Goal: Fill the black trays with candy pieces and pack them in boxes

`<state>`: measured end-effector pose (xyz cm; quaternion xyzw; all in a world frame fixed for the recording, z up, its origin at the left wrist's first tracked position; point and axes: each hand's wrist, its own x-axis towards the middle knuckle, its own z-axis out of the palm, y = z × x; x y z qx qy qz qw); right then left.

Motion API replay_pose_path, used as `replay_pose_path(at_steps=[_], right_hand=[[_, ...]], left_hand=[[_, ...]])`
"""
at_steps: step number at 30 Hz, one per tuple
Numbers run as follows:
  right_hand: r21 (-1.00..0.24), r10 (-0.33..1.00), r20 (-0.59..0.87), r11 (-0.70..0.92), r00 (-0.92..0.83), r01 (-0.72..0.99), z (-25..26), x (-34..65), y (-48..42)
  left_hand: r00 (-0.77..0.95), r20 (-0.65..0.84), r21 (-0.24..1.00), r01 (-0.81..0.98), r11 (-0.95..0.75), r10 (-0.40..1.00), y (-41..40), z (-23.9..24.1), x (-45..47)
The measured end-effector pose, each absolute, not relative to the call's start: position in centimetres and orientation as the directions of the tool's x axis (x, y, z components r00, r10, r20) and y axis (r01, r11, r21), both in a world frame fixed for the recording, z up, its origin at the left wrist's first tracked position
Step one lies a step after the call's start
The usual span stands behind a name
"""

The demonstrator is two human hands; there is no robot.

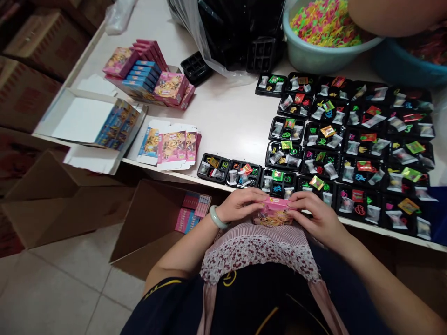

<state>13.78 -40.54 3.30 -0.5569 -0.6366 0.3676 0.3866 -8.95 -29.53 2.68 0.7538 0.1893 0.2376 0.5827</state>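
A small pink printed box (274, 215) is held against my apron at the table's front edge. My left hand (244, 204) grips its left end, fingers on the top edge. My right hand (312, 211) pinches the right end between thumb and fingers. Just beyond the hands, black compartment trays (277, 181) with wrapped sweets and small coloured plastic pieces stand in rows. Left of these lie flat, unfolded pink cartons (172, 146) and a blue carton (149, 142). Whether the held box has anything inside is hidden.
Finished-looking pink boxes (171, 87) and blue boxes (141, 74) are stacked at the back left, near an open white display carton (75, 116). A basin (296, 51) of coloured rings stands back right, beneath another person's arm (398, 16). Below the edge sits an open cardboard box (146, 223).
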Motion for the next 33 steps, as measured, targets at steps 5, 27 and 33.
replay_pose_path(at_steps=[5, 27, 33], right_hand=[[-0.927, 0.997, 0.071, 0.057, 0.026, 0.372, 2.6, 13.1, -41.0], [-0.901, 0.234, -0.206, -0.425, 0.95, -0.091, -1.2, 39.3, -57.8], [-0.804, 0.228, -0.051, -0.587, 0.972, 0.095, -1.9, 38.6, -58.8]], left_hand=[[0.707, -0.001, 0.981, 0.137, -0.135, 0.707, -30.0, 1.8, -8.9], [0.358, 0.135, 0.944, 0.236, -0.229, 0.924, -26.0, 5.1, 0.7], [0.429, 0.135, 0.939, 0.232, -0.254, 0.893, -26.2, 5.3, 1.5]])
